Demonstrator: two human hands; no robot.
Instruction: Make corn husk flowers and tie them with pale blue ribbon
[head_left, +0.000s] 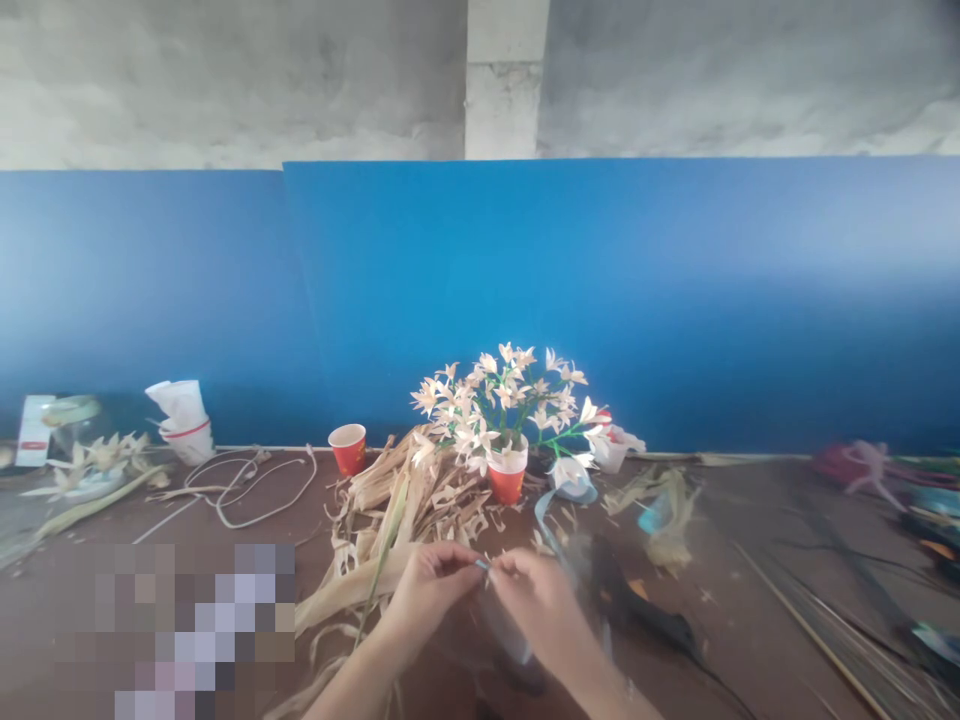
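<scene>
My left hand point(442, 580) and my right hand point(525, 585) meet low in the centre of the view, fingertips almost touching. Both are pinched round a small pale-blue piece point(482, 564), mostly hidden by the fingers. Just beyond them a red paper cup point(507, 484) holds a bunch of cream flowers point(480, 405) on green stems. Dried husks point(420, 490) lie in a heap behind and left of my left hand. A pale-blue ribbon point(545, 515) curls down beyond my right hand.
Another red cup point(349, 456) stands behind the husks, with a white cable point(225, 500) to its left. A dark tool with a cord point(652, 615) lies right of my right hand. Long thin sticks point(817, 635) are at the far right. A blue panel point(480, 290) rises behind the table.
</scene>
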